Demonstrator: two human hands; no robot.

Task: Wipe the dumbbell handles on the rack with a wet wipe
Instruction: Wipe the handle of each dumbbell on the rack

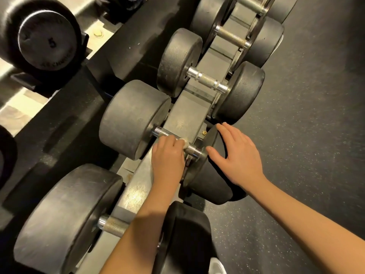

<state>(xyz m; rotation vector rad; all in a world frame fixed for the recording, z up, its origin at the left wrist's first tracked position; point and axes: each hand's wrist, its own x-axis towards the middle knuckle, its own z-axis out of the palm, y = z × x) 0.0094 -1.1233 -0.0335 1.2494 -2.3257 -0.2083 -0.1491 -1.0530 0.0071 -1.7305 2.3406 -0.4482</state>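
A row of black dumbbells lies across the grey rack (185,113). My left hand (167,157) grips the knurled steel handle (192,149) of the middle dumbbell, with a white wet wipe (184,142) showing between its fingers and the handle. My right hand (239,155) rests flat, fingers spread, on that dumbbell's right black head (207,182). The left head (132,119) stands free. Farther along the rack another dumbbell's handle (207,79) lies bare. My left forearm crosses the handle (112,225) of the nearest dumbbell.
More dumbbells (233,36) continue up the rack toward the top. A second tier at upper left holds a large dumbbell head (43,36) marked 5. Dark speckled rubber floor (306,125) lies to the right. A white shoe (217,266) shows at the bottom.
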